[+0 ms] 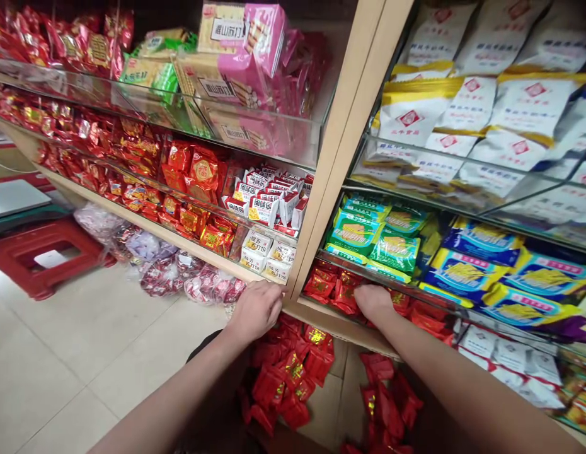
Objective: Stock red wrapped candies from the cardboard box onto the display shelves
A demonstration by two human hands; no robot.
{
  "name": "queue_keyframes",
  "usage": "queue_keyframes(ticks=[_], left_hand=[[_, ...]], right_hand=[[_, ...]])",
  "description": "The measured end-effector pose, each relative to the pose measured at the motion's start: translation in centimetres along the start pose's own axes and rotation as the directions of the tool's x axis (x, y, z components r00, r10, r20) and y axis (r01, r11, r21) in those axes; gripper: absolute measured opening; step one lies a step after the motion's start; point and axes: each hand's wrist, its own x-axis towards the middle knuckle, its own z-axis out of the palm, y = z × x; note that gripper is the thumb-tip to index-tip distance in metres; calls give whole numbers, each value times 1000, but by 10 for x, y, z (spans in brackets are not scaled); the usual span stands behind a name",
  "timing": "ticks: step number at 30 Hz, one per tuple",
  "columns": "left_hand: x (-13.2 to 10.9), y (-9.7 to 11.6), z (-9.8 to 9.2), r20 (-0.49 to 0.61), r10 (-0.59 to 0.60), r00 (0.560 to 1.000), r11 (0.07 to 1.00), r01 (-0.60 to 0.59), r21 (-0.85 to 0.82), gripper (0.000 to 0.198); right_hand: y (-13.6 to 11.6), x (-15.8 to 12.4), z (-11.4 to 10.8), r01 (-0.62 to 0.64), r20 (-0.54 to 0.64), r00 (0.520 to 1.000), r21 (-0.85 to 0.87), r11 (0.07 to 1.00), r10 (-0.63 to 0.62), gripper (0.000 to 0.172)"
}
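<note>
My left hand (258, 310) is closed at the left corner of an open cardboard box (338, 325), its fingers curled over the rim. Over the box's far edge, my right hand (374, 302) reaches into the lowest shelf bin, touching red snack packets (344, 291); its fingertips are hidden there. Inside the box lie more shiny red packets with gold print (293, 372), heaped on the left. A second heap of red packets (385, 403) is on the right, with bare cardboard between the two.
Green packets (375, 233) and blue-yellow packets (467, 271) fill bins above my right hand. A wooden post (338, 145) divides the shelves. White cracker packs (267, 255) sit beside it. Bagged goods (165, 265) and a red stool (42, 252) stand on the tiled floor at left.
</note>
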Motion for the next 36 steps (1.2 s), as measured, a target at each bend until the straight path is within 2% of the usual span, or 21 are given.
queue_keyframes(ticks=[4,9,10,14,18,22,28,36], left_hand=[[-2,-1,1,9,1,1000,1000,-1,-1,19],[-2,-2,2,8,-6,1000,1000,6,19,19],[-1,-2,2,6,-7,1000,1000,7,19,19],[-1,-2,2,-11,2,1000,1000,-2,6,19],[-3,-2,1,-5,4,1000,1000,-4,5,19],[-2,-2,1,-1,-1,1000,1000,1,9,19],[0,-2,2,14,0,1000,1000,0,23,19],[0,-3,3,32,4,999,999,-5,37,19]], right_hand=[[-1,-3,-6,8,-15,1000,-28,1000,-8,18],[-5,-13,-9,120,-141,982,-47,992,-126,21],[-6,-13,-8,147,-162,975,-50,988,-154,23],[-9,-2,-1,189,-203,959,-52,981,-196,51],[-10,11,3,173,-234,955,-54,983,-181,55],[-8,20,-3,168,-295,939,-49,985,-175,54],[-4,34,-6,197,-273,943,0,980,-190,64],[-2,38,0,205,-269,947,91,975,-174,59]])
